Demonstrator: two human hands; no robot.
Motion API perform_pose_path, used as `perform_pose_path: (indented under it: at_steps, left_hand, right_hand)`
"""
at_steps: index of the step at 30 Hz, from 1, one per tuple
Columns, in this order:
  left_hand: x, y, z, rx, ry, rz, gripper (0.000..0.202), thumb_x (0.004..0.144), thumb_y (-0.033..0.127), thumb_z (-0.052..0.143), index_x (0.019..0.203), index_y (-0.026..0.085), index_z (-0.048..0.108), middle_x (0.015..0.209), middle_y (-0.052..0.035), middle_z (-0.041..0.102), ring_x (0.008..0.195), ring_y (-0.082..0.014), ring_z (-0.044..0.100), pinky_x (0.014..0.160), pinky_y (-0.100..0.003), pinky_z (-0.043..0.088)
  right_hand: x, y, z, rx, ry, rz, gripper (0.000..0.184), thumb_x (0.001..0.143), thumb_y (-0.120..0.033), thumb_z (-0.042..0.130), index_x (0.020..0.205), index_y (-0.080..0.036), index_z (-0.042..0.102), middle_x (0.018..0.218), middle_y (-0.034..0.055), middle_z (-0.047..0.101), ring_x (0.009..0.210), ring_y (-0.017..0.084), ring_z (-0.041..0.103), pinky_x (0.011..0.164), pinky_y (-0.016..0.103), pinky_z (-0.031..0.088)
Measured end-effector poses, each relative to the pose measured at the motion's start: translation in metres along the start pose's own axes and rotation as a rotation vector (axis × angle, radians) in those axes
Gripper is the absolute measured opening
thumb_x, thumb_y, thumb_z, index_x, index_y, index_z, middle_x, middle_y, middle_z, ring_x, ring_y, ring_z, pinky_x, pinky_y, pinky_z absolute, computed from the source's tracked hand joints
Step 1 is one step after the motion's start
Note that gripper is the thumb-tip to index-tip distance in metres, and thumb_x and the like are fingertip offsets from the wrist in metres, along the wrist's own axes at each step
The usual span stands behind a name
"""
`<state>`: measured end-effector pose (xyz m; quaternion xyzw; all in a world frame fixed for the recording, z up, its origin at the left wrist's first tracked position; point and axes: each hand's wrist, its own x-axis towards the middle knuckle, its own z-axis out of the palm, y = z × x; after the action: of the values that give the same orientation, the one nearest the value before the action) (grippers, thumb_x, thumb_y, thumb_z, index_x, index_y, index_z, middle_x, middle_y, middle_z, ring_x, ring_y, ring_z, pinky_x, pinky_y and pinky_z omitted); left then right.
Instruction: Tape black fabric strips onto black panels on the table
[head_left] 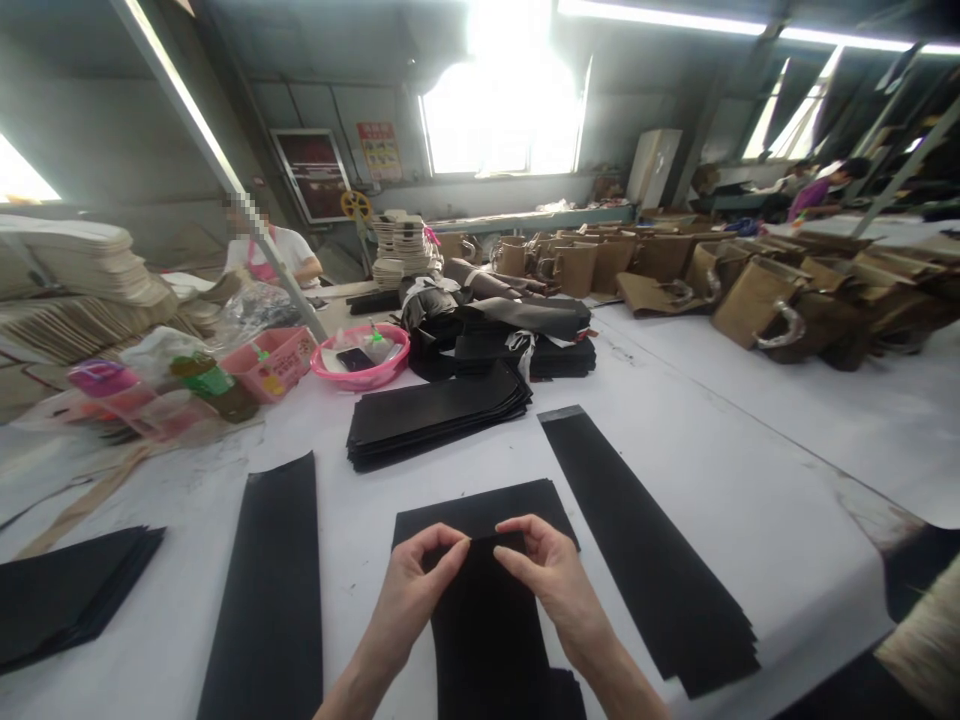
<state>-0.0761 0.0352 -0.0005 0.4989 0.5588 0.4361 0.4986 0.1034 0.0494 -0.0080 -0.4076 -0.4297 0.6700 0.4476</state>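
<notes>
In front of me a black panel (491,640), thin and flat like leather or coated fabric, lies lengthwise over another black piece (480,497) placed crosswise. My left hand (424,570) pinches the panel's upper edge between thumb and forefinger. Close beside it, my right hand (551,570) is at the same edge, its thumb and forefinger slightly apart. A fanned row of long black strips (645,550) lies to the right. On the left is another long black piece (266,590). Beyond my hands sits a stack of black panels (439,412).
A pink basin (360,375) holding a phone stands beyond, beside a pink basket (270,362) and a green-labelled bottle (214,385). More black pieces (67,590) lie far left. Brown bags (757,300) crowd the right back. A person (274,250) sits across the table.
</notes>
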Motion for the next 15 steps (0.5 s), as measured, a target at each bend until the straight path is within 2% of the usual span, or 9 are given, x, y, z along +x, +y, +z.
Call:
perform_pose_path:
  at_steps: [5,11,15]
  left_hand:
    - [-0.014,0.012,0.007,-0.065,0.035,-0.011,0.033,0.079,0.046,0.065,0.074,0.014,0.063,0.069,-0.0008,0.059,0.063,-0.0119,0.050,0.057,-0.019,0.041]
    - [-0.028,0.018,0.002,-0.065,0.026,0.019,0.032,0.079,0.045,0.066,0.073,0.014,0.063,0.069,-0.0007,0.058,0.064,-0.0114,0.048,0.057,-0.018,0.041]
    - [-0.032,0.020,0.002,-0.091,0.012,-0.012,0.032,0.079,0.045,0.067,0.073,0.014,0.064,0.069,-0.0009,0.058,0.063,-0.0107,0.050,0.057,-0.018,0.041]
  right_hand:
    - [-0.013,0.002,0.009,0.031,0.027,-0.013,0.028,0.084,-0.044,0.064,0.094,-0.017,0.064,0.079,0.0016,0.061,0.071,0.013,0.055,0.063,0.024,0.043]
    - [-0.025,-0.008,0.014,0.028,0.010,-0.018,0.029,0.087,-0.044,0.060,0.099,-0.018,0.065,0.079,0.0015,0.061,0.070,0.012,0.053,0.060,0.022,0.041]
    - [-0.031,-0.012,0.014,0.052,-0.004,0.002,0.030,0.089,-0.043,0.058,0.105,-0.019,0.065,0.081,0.0023,0.063,0.072,0.013,0.055,0.062,0.023,0.042]
